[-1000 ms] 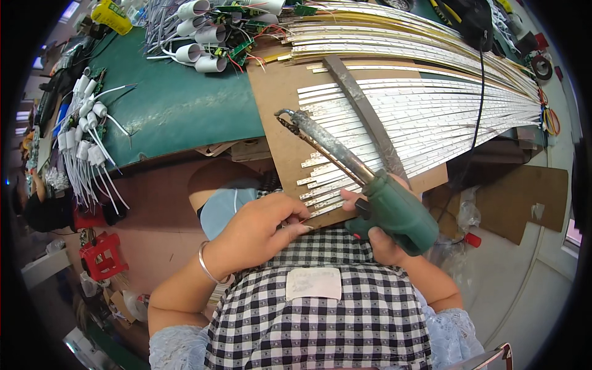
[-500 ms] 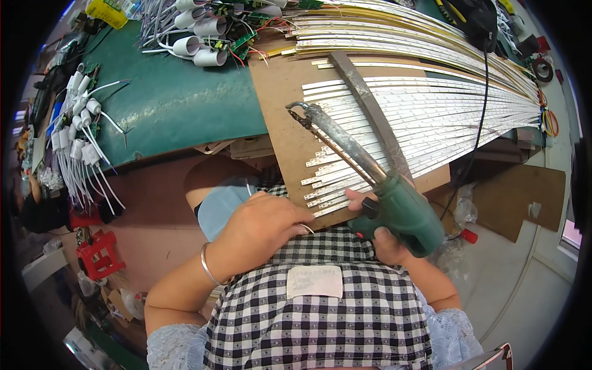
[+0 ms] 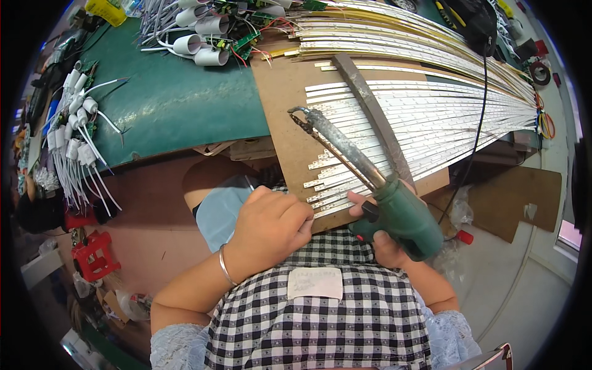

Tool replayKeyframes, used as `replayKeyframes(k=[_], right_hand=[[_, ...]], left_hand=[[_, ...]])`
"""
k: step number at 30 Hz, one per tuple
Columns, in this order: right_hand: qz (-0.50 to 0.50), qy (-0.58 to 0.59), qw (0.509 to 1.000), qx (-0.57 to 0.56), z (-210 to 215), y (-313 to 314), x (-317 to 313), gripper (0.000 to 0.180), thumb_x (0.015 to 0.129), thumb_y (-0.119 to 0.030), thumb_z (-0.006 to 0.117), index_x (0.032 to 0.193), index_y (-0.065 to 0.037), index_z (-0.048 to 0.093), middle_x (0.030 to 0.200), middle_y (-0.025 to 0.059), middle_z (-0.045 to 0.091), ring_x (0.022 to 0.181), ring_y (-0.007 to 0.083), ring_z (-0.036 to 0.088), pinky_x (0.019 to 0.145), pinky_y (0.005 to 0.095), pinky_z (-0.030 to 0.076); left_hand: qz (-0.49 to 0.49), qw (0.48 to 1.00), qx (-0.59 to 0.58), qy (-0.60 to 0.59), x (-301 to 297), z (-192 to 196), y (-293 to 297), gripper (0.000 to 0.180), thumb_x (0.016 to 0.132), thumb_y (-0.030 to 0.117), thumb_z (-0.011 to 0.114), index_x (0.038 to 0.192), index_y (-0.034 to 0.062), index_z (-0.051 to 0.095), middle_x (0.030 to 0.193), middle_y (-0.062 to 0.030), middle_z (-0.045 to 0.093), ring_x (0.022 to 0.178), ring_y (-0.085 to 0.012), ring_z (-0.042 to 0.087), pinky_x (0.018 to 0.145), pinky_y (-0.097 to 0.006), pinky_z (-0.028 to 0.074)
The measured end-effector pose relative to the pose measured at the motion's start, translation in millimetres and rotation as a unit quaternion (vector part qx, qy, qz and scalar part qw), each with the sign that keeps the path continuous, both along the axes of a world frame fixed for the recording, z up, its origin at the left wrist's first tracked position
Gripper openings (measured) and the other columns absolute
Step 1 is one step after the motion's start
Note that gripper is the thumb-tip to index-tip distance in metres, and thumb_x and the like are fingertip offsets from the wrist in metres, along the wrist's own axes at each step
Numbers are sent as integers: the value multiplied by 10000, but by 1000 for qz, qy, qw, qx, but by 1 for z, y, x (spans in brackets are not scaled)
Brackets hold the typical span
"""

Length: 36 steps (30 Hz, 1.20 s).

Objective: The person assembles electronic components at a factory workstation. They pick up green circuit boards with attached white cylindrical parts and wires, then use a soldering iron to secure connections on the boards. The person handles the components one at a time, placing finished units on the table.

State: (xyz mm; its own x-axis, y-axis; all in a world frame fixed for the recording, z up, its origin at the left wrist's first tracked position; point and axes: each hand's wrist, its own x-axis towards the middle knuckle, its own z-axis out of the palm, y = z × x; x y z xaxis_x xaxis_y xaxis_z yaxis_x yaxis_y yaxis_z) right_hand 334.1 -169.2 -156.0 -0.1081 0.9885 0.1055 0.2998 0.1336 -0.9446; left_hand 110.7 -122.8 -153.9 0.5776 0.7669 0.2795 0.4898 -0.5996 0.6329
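Down at the near edge of the brown fibreboard panel (image 3: 280, 111), I have both hands at work. My right hand (image 3: 385, 231) is wrapped tight around the green plastic grip of a soldering gun (image 3: 370, 185), its long grey crusted barrel slanting up and left over the fanned white LED strips (image 3: 431, 117), hooked tip above bare board. My left hand (image 3: 271, 225) is curled into a loose fist, knuckles up, fingertips tucked against the board's near edge beside the strip ends; I cannot tell whether it pinches anything. A dull flat metal bar (image 3: 370, 111) lies across the strips. Beyond sits a green mat (image 3: 172, 105) and white tubular caps (image 3: 203, 43).
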Motion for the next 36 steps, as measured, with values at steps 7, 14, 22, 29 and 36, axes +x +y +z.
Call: replayKeyframes(k=[7, 14, 22, 29, 36], right_hand=[[11, -62, 997, 38, 1, 2, 2, 341, 880, -367, 512, 962, -89, 691, 926, 25, 681, 1062, 285, 535, 900, 395, 438], [-63, 115, 991, -26, -8, -8, -10, 343, 879, -319, 558, 982, -5, 653, 913, 85, 676, 976, 249, 603, 864, 362, 481], [-99, 203, 955, -192, 24, -64, 40, 283, 836, -212, 653, 954, 41, 602, 851, 169, 657, 716, 222, 654, 685, 301, 538], [2, 0, 999, -37, 4, -86, 58, 293, 811, -202, 670, 921, 56, 584, 810, 153, 649, 713, 222, 652, 653, 291, 530], [38, -75, 990, 112, -1, -82, 54, 434, 854, -190, 626, 1132, 107, 477, 907, 167, 655, 759, 190, 664, 622, 244, 535]], left_hand=[[-11, 1000, 5, -15, 2, -4, 3, 232, 571, -27, 674, 737, 70, 544, 660, -48, 508, 621, -237, 518, 598, -341, 379], [-9, 999, 1, -30, 3, -6, 1, 234, 567, -37, 667, 735, 59, 536, 675, -68, 495, 638, -258, 510, 617, -355, 399], [-1, 999, -7, -50, 2, -9, -2, 224, 585, -47, 655, 738, 52, 525, 678, -79, 492, 644, -267, 505, 625, -358, 406], [4, 999, -15, -50, 1, -9, -3, 218, 591, -42, 655, 737, 52, 525, 679, -82, 496, 649, -272, 505, 635, -359, 411], [3, 999, -18, -48, 0, -8, -4, 214, 589, -41, 652, 735, 52, 527, 683, -84, 499, 654, -275, 507, 646, -365, 417]])
